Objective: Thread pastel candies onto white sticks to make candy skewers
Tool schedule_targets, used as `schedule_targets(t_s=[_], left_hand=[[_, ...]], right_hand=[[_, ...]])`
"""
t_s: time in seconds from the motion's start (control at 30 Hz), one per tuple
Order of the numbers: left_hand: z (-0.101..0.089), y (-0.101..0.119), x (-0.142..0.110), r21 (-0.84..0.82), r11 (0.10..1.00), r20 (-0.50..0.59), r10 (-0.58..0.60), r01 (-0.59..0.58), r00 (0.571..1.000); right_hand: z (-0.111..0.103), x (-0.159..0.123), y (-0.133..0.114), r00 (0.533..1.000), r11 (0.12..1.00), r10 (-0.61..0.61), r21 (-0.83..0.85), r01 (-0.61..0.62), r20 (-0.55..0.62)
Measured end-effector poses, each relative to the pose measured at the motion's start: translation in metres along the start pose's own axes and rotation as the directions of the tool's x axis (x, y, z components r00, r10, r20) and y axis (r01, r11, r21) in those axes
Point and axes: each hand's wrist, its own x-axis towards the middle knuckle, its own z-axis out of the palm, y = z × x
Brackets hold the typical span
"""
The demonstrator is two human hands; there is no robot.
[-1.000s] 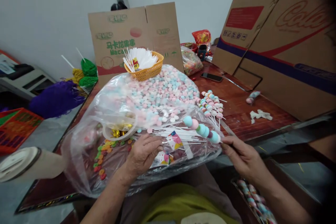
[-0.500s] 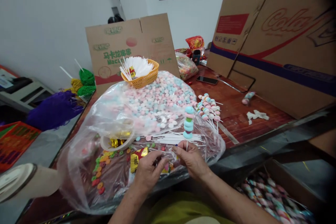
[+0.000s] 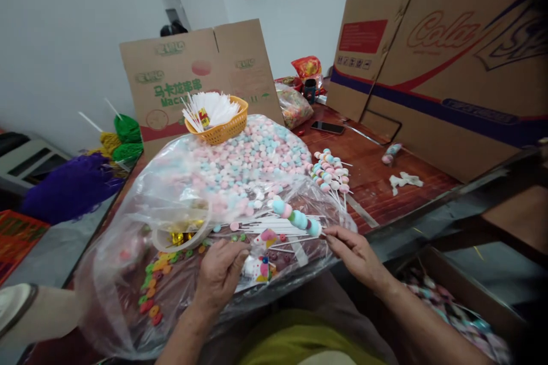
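Candy skewer [image 3: 298, 220], one: tilted near front edge of table [image 3: 369, 174]; lower end hidden by right hand [image 3: 358, 258], pinching it. Left hand [image 3: 217, 276]: grip unclear. Cup [image 3: 55, 312]: cut off. Table shows between skewer pile [image 3: 330, 172] and tissue [image 3: 405, 181].

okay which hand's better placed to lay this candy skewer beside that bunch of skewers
Probably the right hand: it holds the candy skewer by one end and is nearer the bunch of skewers. The left hand is farther off, beside the printed wrappers.
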Motion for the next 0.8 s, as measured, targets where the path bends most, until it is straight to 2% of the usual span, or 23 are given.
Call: schedule_targets(t_s=[0.17,0.27,0.37,0.5,0.63,0.8], left_hand=[[0.001,-0.001,0.006,-0.043,0.999,0.019,0.0,0.001,1.0],[-0.001,0.003,0.012,-0.031,0.999,0.031,0.02,-0.019,0.999],[-0.004,0.005,0.016,0.016,0.999,0.03,0.041,-0.041,0.999],[-0.009,0.004,0.018,0.051,0.996,0.083,0.066,-0.07,0.994],[-0.011,0.003,0.017,0.052,0.996,0.136,0.07,-0.078,0.988],[-0.012,0.001,0.015,0.028,0.998,0.12,0.055,-0.058,0.991]], right_hand=[[-0.022,-0.017,0.013,0.997,0.986,-0.07,-0.156,0.064,-0.035],[-0.03,-0.02,0.014,0.983,0.944,-0.18,-0.288,0.164,-0.03],[-0.038,-0.019,0.011,0.939,0.859,-0.345,-0.399,0.32,0.008],[-0.048,-0.014,0.004,0.849,0.731,-0.528,-0.492,0.473,0.031],[-0.055,-0.009,-0.001,0.81,0.672,-0.585,-0.535,0.512,0.04],[-0.056,-0.006,-0.01,0.77,0.592,-0.621,-0.556,0.583,0.146]])
